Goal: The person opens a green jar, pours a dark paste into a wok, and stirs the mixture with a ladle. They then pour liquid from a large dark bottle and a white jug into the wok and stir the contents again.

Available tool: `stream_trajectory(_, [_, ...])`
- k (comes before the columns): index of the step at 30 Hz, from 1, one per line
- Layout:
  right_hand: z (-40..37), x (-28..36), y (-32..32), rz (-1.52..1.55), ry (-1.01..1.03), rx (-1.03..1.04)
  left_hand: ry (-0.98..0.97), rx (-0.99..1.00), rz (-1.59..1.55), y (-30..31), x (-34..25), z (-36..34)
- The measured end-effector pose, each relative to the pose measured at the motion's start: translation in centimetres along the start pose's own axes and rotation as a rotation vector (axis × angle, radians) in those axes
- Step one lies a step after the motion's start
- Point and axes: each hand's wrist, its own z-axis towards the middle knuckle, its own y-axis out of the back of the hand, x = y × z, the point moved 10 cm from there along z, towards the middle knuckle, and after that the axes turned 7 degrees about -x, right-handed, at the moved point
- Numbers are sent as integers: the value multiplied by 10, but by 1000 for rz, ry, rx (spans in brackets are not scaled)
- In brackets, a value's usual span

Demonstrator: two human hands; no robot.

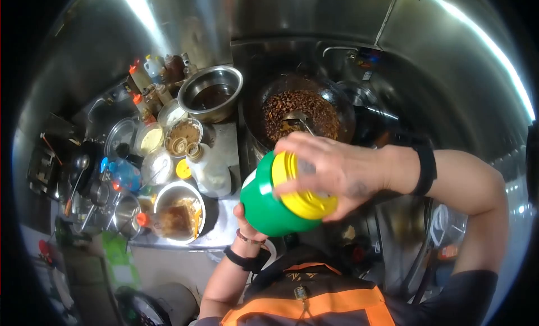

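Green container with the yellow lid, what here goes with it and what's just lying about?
In hand: green container, yellow lid, left hand underneath, right hand on top, wok.
Lying about: steel bowl, sauce bottles, seasoning tubs.

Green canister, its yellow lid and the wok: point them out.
green canister (263,207): head view, green side wall.
yellow lid (307,204): head view, ribbed rim.
wok (292,83): head view, dark upper inner wall.

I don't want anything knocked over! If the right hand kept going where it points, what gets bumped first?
The right hand points left and grips the yellow lid of the green jar. Past that, probably the clear bottle on the counter, though depth is unclear.
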Motion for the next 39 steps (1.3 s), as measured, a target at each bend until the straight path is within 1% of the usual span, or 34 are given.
stream_trajectory(1, [1, 11, -2, -174, 200, 117, -82, -74, 47, -9, -6, 9])
stream_trajectory(2, [-5, 16, -11, -349, 400, 233, -81, -86, 49, -13, -6, 20])
stream_trajectory(3, [-7, 9, -9, -367, 468, 168, -96, -28, 53, -21, -8, 30])
stream_trajectory(4, [-10, -4, -8, -351, 461, 167, -106, 27, 55, -26, -8, 39])
stream_trajectory(5, [-15, -9, -3, -388, 540, 107, -98, 11, 47, -21, -8, 47])
stream_trajectory(6, [-17, -7, 3, -429, 625, 49, -58, 45, 35, -20, -6, 54])
stream_trajectory(7, [-17, -10, 8, -418, 626, 52, -22, 83, 26, -19, -5, 60])
stream_trajectory(8, [-13, -22, 14, -362, 484, 122, -26, 79, 26, -13, -6, 65])
stream_trajectory(10, [-12, -39, 11, -301, 343, 183, -103, -6, 249, 3, -13, 74])
stream_trajectory(11, [-8, -78, 17, -49, -73, 52, -123, -38, 251, 6, -14, 75])
stream_trajectory(12, [-11, -101, 9, 115, -271, 65, -119, -47, 253, 10, -13, 78])
stream_trajectory(14, [-24, -144, -5, 449, -681, -18, -207, -19, 382, 15, -19, 84])
stream_trajectory(16, [-10, -127, 3, 209, -380, 15, -197, -31, 338, 28, -16, 88])
stream_trajectory(17, [-2, -111, 7, 209, -181, 13, -159, -34, 193, 43, -12, 88])
stream_trajectory(18, [4, -83, 14, -93, 106, 111, -126, -32, 50, 56, -9, 90])
stream_trajectory(19, [5, -64, 21, -246, 311, 150, -127, -34, 49, 65, -10, 91])
stream_trajectory(20, [6, -61, 35, -306, 393, 139, -113, 8, -80, 70, -9, 88])
stream_trajectory(21, [9, -65, 52, -313, 391, 91, -101, 49, -207, 76, -8, 83])
stream_trajectory(22, [12, -77, 74, -255, 300, -3, -133, -26, -128, 86, -12, 81])
stream_trajectory(23, [14, -97, 96, -105, 142, -119, -159, -103, -47, 95, -16, 79])
stream_trajectory(24, [8, -125, 101, 152, -61, -192, -228, -133, 5, 91, -26, 82])
stream_trajectory(25, [0, -150, 106, 428, -240, -315, -224, -125, 7, 91, -30, 84])
stream_trajectory(26, [-16, -175, 98, 707, -459, -396, -251, -153, 79, 96, -38, 82])
stream_trajectory(27, [-31, -180, 73, 1031, -696, -332, -282, -179, 152, 101, -48, 81])
stream_trajectory(28, [-37, -175, 47, 1172, -744, -241, -280, -174, 156, 104, -55, 81])
stream_trajectory(29, [-37, -154, 27, 1242, -662, -244, -252, -172, 164, 107, -59, 80])
stream_trajectory(30, [-35, -133, 5, 1075, -577, -107, -223, -173, 175, 108, -60, 81])
stream_trajectory(31, [-34, -112, -16, 906, -475, 10, -240, -238, 231, 103, -63, 81])
stream_trajectory(32, [-33, -105, -37, 810, -460, 17, -243, -236, 191, 102, -66, 81])
stream_trajectory(33, [-30, -105, -57, 833, -464, -41, -237, -225, 180, 103, -67, 84])
stream_trajectory(34, [-29, -111, -72, 768, -637, 18, -228, -214, 168, 107, -67, 87])
stream_trajectory(36, [-23, -119, -92, 636, -620, -100, -207, -214, 214, 116, -72, 88])
stream_trajectory(37, [-26, -122, -99, 616, -662, -118, -203, -221, 236, 121, -73, 89])
stream_trajectory(39, [-28, -130, -106, 641, -675, -140, -175, -219, 284, 126, -77, 91])
